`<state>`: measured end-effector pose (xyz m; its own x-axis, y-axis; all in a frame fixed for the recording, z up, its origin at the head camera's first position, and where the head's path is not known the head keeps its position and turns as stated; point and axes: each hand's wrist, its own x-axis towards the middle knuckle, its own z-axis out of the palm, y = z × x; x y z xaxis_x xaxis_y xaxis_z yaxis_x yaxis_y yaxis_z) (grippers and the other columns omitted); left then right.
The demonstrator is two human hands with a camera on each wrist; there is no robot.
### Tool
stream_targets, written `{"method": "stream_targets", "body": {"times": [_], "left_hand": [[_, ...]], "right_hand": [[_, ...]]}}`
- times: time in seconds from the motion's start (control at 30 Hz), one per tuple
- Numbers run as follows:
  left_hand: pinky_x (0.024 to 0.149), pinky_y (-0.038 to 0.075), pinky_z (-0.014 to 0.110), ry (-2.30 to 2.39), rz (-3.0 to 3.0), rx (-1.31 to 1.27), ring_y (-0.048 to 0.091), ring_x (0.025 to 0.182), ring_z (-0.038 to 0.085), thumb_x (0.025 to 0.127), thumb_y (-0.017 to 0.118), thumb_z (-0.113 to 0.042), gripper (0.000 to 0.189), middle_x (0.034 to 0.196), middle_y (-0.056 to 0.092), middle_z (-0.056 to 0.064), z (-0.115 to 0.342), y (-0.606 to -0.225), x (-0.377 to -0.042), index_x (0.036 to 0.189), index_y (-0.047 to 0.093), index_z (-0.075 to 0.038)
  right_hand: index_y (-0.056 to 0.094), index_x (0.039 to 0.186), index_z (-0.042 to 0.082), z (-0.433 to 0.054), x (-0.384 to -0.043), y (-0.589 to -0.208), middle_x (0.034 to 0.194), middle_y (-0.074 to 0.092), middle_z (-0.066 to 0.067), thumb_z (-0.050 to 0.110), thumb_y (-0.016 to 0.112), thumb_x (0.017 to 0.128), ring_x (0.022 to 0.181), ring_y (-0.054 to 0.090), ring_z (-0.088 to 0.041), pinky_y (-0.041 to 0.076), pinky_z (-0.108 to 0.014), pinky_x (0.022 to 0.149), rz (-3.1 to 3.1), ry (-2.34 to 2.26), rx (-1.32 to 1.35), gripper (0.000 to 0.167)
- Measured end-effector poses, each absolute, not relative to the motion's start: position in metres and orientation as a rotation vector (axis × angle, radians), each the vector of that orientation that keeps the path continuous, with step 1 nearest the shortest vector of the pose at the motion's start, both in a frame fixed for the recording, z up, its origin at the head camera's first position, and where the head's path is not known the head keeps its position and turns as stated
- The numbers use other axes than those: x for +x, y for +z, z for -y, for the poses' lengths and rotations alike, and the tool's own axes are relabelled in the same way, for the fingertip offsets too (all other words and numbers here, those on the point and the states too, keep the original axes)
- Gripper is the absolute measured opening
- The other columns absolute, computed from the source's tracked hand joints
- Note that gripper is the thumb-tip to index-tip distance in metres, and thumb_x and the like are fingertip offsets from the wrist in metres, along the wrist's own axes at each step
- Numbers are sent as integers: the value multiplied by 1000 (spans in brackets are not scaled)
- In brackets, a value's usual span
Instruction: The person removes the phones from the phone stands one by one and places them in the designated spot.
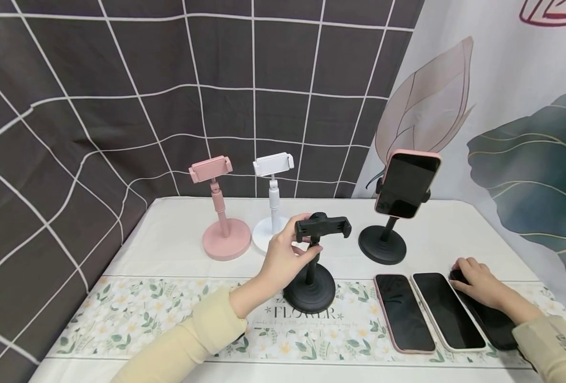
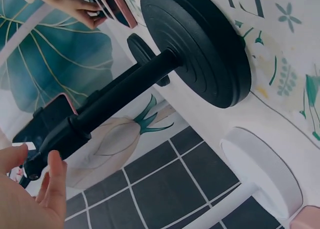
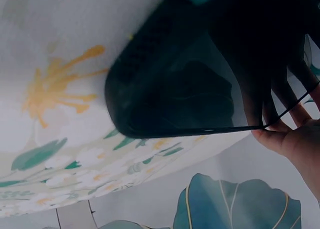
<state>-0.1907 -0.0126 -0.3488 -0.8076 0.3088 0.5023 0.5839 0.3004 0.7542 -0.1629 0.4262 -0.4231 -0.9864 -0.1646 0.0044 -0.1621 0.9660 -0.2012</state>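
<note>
A black phone stand (image 1: 310, 287) stands upright on its round base on the floral runner, its clamp level on top. My left hand (image 1: 285, 258) holds it by the upper post just below the clamp; in the left wrist view the thumb and fingers (image 2: 56, 176) are around the joint. At the right, my right hand (image 1: 479, 284) grips the upper end of a black phone (image 1: 491, 322), which lies screen up. In the right wrist view the fingers are at the edge of that phone (image 3: 185, 104), mirrored in its dark screen.
A pink-framed phone (image 1: 405, 314) and a white-framed phone (image 1: 448, 311) lie left of the black one. Behind are a pink stand (image 1: 226, 239), a white stand (image 1: 274, 205), and another black stand (image 1: 382, 246) bearing a pink-cased phone (image 1: 408, 183). Dark grid cloth (image 1: 283, 64) hangs behind.
</note>
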Motion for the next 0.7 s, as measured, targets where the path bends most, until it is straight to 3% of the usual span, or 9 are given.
{"method": "stream_targets", "body": {"times": [0.2, 0.47, 0.7], "left_hand": [[71, 55, 19, -1499, 2434, -797, 70, 86, 23, 85, 69, -14, 19, 93, 71, 12, 12, -355, -197, 101, 65, -4], [77, 57, 28, -1550, 2430, -786, 70, 90, 26, 89, 63, -15, 21, 97, 70, 14, 10, -356, -194, 106, 62, -3], [78, 56, 31, -1530, 2431, -770, 70, 91, 25, 87, 64, -17, 21, 95, 71, 12, 10, -354, -200, 104, 63, -4]], "right_hand": [[48, 99, -7, -426, -163, -428, 100, 43, -30, 7, 64, 85, 90, 44, -44, 37, -58, 77, -3089, -351, -239, 26], [47, 102, -6, -427, -162, -431, 105, 40, -35, 8, 61, 88, 95, 43, -52, 37, -62, 79, -3098, -358, -216, 24], [51, 100, -2, -429, -162, -430, 100, 47, -28, 5, 51, 94, 92, 49, -44, 39, -57, 77, -3114, -378, -297, 10]]}}
